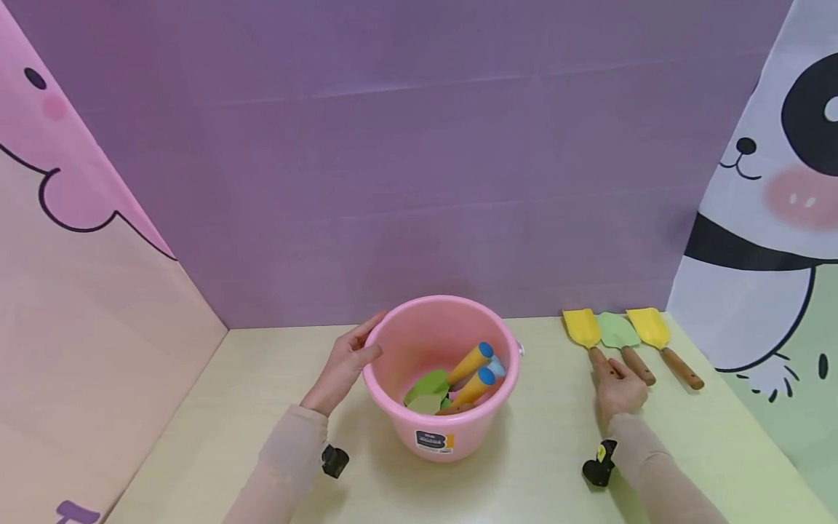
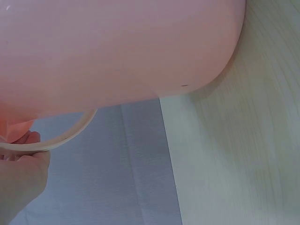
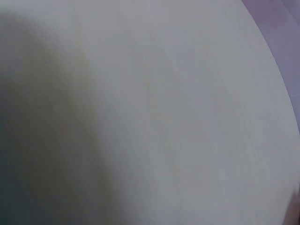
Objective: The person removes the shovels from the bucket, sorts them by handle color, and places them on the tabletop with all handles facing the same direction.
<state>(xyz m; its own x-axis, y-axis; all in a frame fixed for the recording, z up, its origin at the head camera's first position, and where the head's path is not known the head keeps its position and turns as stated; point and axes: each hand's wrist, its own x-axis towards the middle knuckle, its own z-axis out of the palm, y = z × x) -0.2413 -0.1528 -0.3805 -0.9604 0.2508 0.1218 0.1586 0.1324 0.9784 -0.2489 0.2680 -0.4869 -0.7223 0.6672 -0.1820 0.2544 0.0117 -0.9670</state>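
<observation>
A pink bucket [image 1: 439,429] stands on the table, tilted a little towards me. My left hand [image 1: 350,360] grips its left rim, thumb over the inside; in the left wrist view the hand [image 2: 26,176] is beside the bucket's pale carrying handle [image 2: 70,133]. Inside the bucket lie green blades [image 1: 427,386] and yellow handles [image 1: 473,362] with blue ends. Over on the right, my right hand [image 1: 622,389] pinches the brown handle of a yellow toy shovel [image 1: 581,327]. Close beside that hand lie a green shovel [image 1: 617,331] and another yellow shovel [image 1: 649,327], handles towards me.
Behind the pale table [image 1: 262,407] rises a purple back wall [image 1: 419,160]. A pink cartoon panel [image 1: 78,189] closes the left side and a panda panel [image 1: 753,291] the right. The shovels' blades lie close to the back wall.
</observation>
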